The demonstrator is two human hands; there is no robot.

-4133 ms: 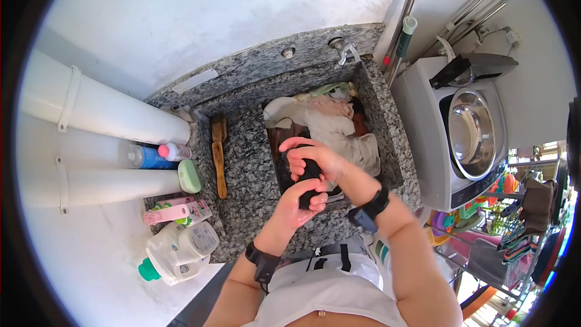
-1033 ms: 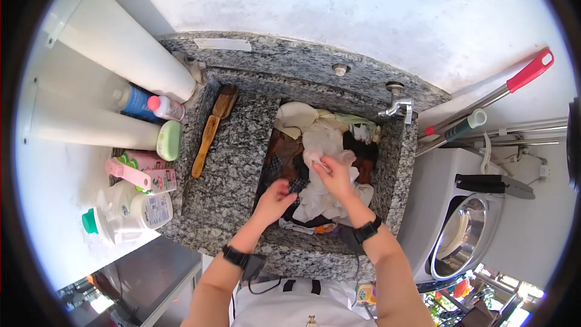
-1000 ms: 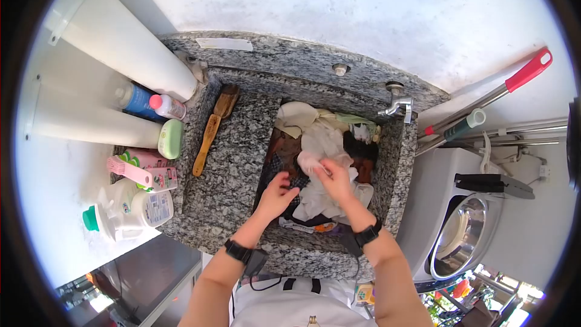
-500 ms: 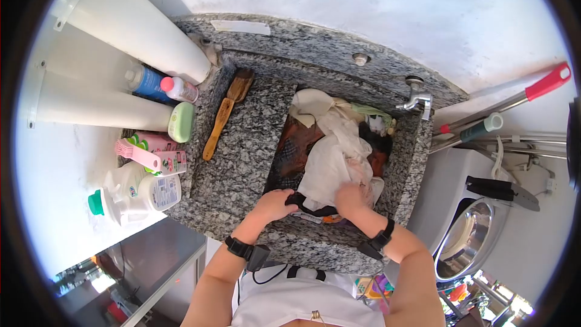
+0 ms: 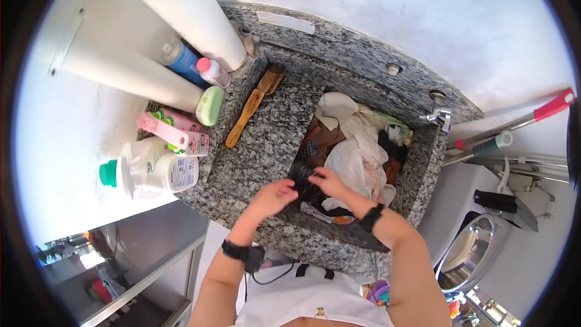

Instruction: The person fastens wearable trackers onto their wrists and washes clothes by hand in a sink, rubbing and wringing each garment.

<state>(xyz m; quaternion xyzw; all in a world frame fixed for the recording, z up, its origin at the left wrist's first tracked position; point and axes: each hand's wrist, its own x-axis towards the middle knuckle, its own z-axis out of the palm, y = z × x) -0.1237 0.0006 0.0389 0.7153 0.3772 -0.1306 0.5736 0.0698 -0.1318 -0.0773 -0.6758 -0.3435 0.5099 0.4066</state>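
Observation:
A black cloth (image 5: 304, 180), slightly blurred, is bunched at the front left of the sink basin. My right hand (image 5: 331, 184) is closed on its right side, thumb and fingers pinched together. Just left of the cloth, my left hand (image 5: 275, 198) hovers with loosely curled fingers that are apart, and I see nothing held in it. A wet white cloth (image 5: 354, 160) lies over other dark and brown clothes in the basin. A pale green cloth (image 5: 393, 122) sits at the back.
A wooden-handled brush (image 5: 247, 117) rests on the granite slab (image 5: 266, 139). Several bottles, a green soap case (image 5: 210, 106) and a pink brush (image 5: 163, 130) line the left ledge. The tap (image 5: 439, 112) is at the back right, near mop handles (image 5: 514, 127) and a washing machine (image 5: 451, 191).
My right hand has moved from the white cloth to the black cloth, which is now raised and bunched. My left hand has come off the cloth. The view has shifted.

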